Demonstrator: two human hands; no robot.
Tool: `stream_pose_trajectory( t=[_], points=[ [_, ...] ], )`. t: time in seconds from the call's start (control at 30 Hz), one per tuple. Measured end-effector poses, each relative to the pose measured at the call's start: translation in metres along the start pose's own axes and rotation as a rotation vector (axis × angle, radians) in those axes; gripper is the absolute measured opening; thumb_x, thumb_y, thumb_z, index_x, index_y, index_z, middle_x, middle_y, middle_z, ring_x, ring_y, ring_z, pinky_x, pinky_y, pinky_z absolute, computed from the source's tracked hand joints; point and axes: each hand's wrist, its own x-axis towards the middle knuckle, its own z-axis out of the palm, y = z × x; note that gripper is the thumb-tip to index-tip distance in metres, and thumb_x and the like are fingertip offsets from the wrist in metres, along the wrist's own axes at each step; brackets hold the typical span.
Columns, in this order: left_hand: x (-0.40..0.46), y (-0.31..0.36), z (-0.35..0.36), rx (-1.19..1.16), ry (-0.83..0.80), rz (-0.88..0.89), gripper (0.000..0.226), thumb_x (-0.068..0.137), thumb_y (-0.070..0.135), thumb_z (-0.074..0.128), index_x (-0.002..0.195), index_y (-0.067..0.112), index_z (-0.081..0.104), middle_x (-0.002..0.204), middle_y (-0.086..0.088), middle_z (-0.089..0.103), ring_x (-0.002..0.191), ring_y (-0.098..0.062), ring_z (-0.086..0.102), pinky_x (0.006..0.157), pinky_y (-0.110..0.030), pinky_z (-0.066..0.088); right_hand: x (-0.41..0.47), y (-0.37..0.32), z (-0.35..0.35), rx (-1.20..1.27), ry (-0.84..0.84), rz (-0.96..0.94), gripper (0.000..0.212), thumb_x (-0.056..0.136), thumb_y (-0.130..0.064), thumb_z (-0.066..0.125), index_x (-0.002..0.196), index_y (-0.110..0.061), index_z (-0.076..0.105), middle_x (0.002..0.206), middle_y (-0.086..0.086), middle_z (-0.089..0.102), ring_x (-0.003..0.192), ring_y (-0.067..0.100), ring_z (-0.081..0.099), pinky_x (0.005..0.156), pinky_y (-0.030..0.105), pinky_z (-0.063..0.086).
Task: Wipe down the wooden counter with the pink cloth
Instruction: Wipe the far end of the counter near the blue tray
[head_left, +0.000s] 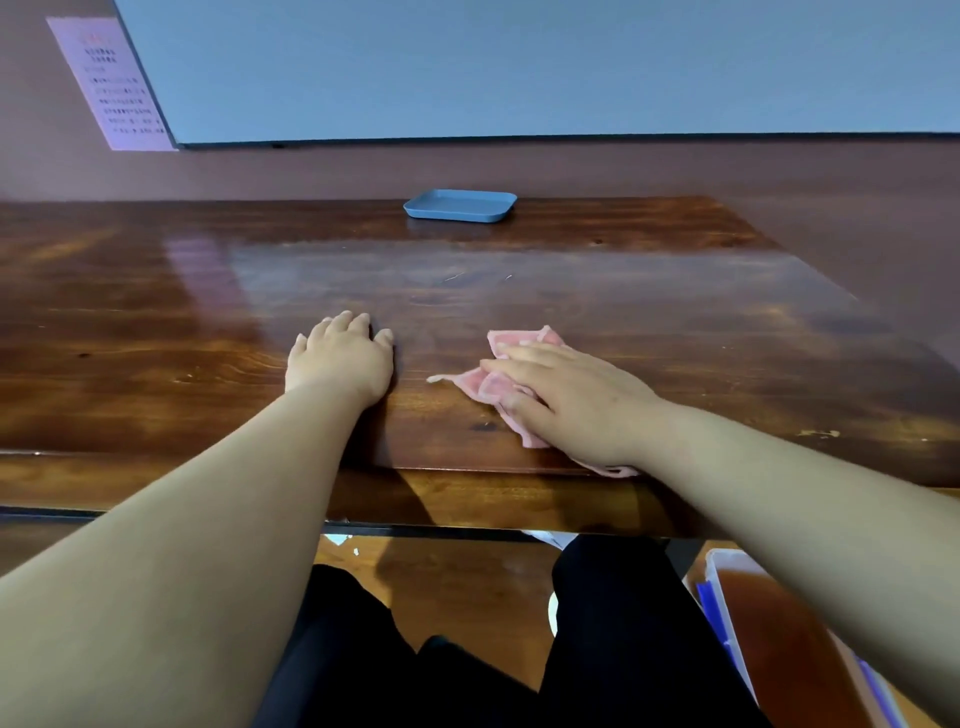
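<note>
Eatery or café seating by the look, long glossy wooden table (571, 291) against a wall, small blue tray (460, 206) at its far edge — printed notice (111, 85) posted above its far-left end

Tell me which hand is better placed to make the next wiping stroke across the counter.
Right. The right hand already lies flat on the pink cloth, pressing it to the wooden counter. The left hand rests bare on the wood, apart from the cloth.
</note>
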Motion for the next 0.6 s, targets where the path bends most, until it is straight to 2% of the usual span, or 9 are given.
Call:
stream_pose_trajectory(
  t=[0.03,0.1,0.17,0.23,0.27,0.37,0.47,0.53,0.6],
  points=[
    [0.0,0.0,0.0,-0.004,0.004,0.0,0.051,0.101,0.043,0.025,0.14,0.017,0.044,0.153,-0.003,0.034,0.143,-0.024,0.023,0.116,-0.043,0.014,0.005,-0.002,-0.002,-0.025,0.012,0.023,0.049,0.105,-0.046,0.028,0.127,-0.02,0.063,0.132,-0.001,0.058,0.13,0.016,0.04,0.096,0.029,0.032],
    [0.0,-0.001,0.001,-0.004,0.003,-0.001,0.051,0.101,0.043,0.024,0.141,0.017,0.043,0.153,-0.003,0.034,0.144,-0.023,0.022,0.116,-0.043,0.014,0.002,-0.006,0.001,-0.079,0.033,0.01,0.05,0.105,-0.045,0.026,0.13,-0.019,0.061,0.133,0.0,0.058,0.131,0.02,0.042,0.104,0.033,0.034],
    [-0.001,-0.002,0.003,0.002,0.005,0.005,0.051,0.101,0.043,0.024,0.14,0.017,0.043,0.153,-0.003,0.034,0.143,-0.023,0.023,0.116,-0.043,0.014,-0.012,-0.01,0.009,-0.083,0.025,-0.065,0.055,0.102,-0.048,0.021,0.142,-0.026,0.053,0.149,-0.003,0.049,0.142,0.014,0.034,0.116,0.028,0.023],
    [0.0,-0.003,0.005,0.001,0.004,-0.001,0.051,0.101,0.043,0.024,0.139,0.017,0.044,0.152,-0.003,0.035,0.143,-0.023,0.023,0.116,-0.044,0.014,-0.02,-0.011,0.01,-0.071,-0.006,-0.119,0.056,0.101,-0.047,0.021,0.149,-0.03,0.045,0.16,-0.008,0.037,0.148,0.003,0.021,0.116,0.019,0.008],
    [0.0,-0.004,0.005,0.003,0.004,-0.005,0.051,0.101,0.043,0.024,0.139,0.017,0.044,0.152,-0.002,0.035,0.143,-0.023,0.023,0.116,-0.043,0.014,-0.018,-0.012,0.009,-0.057,-0.024,-0.124,0.054,0.102,-0.045,0.023,0.15,-0.031,0.044,0.161,-0.009,0.035,0.149,0.001,0.019,0.116,0.017,0.007],
    [-0.001,-0.002,0.003,0.007,0.003,-0.002,0.051,0.101,0.042,0.024,0.139,0.016,0.044,0.152,-0.002,0.035,0.142,-0.022,0.023,0.116,-0.043,0.013,0.002,-0.017,0.003,0.017,-0.038,-0.064,0.047,0.107,-0.043,0.028,0.148,-0.031,0.047,0.156,-0.007,0.041,0.145,0.005,0.025,0.113,0.025,0.022],
    [-0.001,-0.001,0.003,0.0,0.008,-0.004,0.05,0.101,0.042,0.024,0.139,0.017,0.044,0.151,-0.002,0.035,0.142,-0.022,0.024,0.116,-0.043,0.013,0.016,-0.023,0.002,-0.047,-0.028,-0.035,0.05,0.108,-0.045,0.027,0.152,-0.027,0.042,0.157,-0.004,0.041,0.146,0.009,0.027,0.116,0.029,0.024],
    [0.0,-0.002,0.005,0.001,0.01,-0.005,0.05,0.101,0.042,0.024,0.14,0.017,0.044,0.151,-0.001,0.035,0.142,-0.021,0.024,0.116,-0.043,0.012,0.006,-0.025,0.007,-0.076,-0.026,-0.126,0.049,0.106,-0.043,0.027,0.151,-0.029,0.043,0.158,-0.006,0.04,0.147,0.007,0.025,0.119,0.024,0.014],
    [0.001,-0.002,0.007,0.001,0.014,-0.007,0.051,0.101,0.043,0.024,0.14,0.018,0.043,0.152,-0.001,0.035,0.142,-0.021,0.023,0.116,-0.043,0.012,-0.006,-0.027,0.009,-0.069,-0.051,-0.21,0.054,0.103,-0.046,0.025,0.152,-0.031,0.041,0.16,-0.008,0.036,0.148,0.002,0.019,0.115,0.01,-0.001]
  ],
)
